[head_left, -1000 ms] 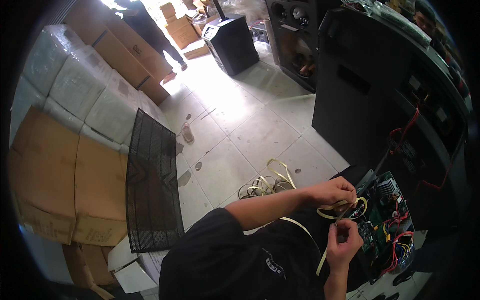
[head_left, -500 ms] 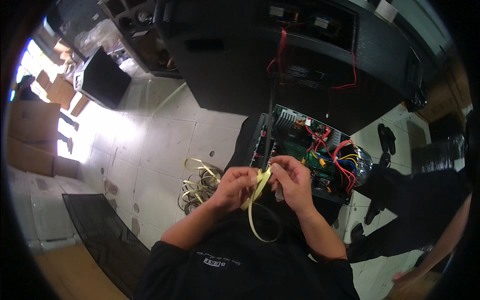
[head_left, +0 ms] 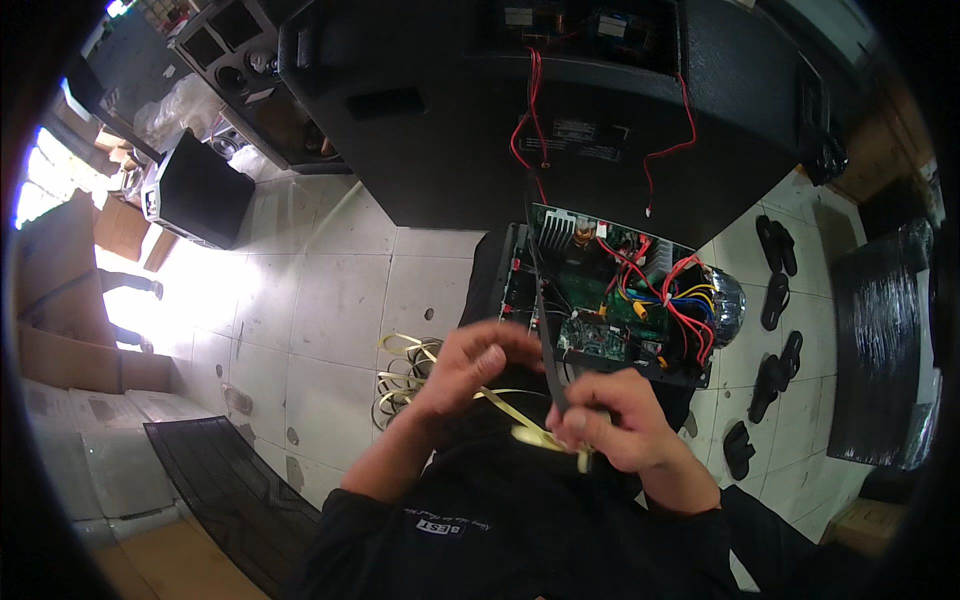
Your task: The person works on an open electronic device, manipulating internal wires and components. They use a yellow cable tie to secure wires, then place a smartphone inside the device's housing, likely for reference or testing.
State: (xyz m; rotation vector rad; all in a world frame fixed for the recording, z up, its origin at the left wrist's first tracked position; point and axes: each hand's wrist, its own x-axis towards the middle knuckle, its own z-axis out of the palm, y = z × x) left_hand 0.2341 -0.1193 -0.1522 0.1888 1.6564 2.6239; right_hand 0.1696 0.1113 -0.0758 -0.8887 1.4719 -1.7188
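My right hand [head_left: 618,422] is closed, pinching a narrow black tape strip [head_left: 547,325] that runs taut up across the left side of an amplifier module [head_left: 620,320]. A pale yellow strip [head_left: 515,408], which looks like the tape's backing, hangs in a loop below that hand over my lap. Beside it my left hand [head_left: 468,368] is open, fingers stretched toward the tape and slightly blurred; the yellow strip passes close under it. The module, with green boards, a heatsink, a wrapped round transformer and coloured wires, lies open in front of me. Loose tape coils [head_left: 400,378] rest on the floor at left.
A large black speaker cabinet [head_left: 420,170] stands ahead, red wires [head_left: 537,110] hanging from its opening. Another black speaker [head_left: 205,185] sits far left. Sandals [head_left: 770,385] and a film-wrapped package [head_left: 880,345] lie right. Cardboard boxes [head_left: 65,290] are stacked left, near a black mesh panel [head_left: 235,490].
My hands have come apart. The right moved down and right, drawing the black tape; the left released the yellow strip and opened. The person at right has moved mostly out of view.
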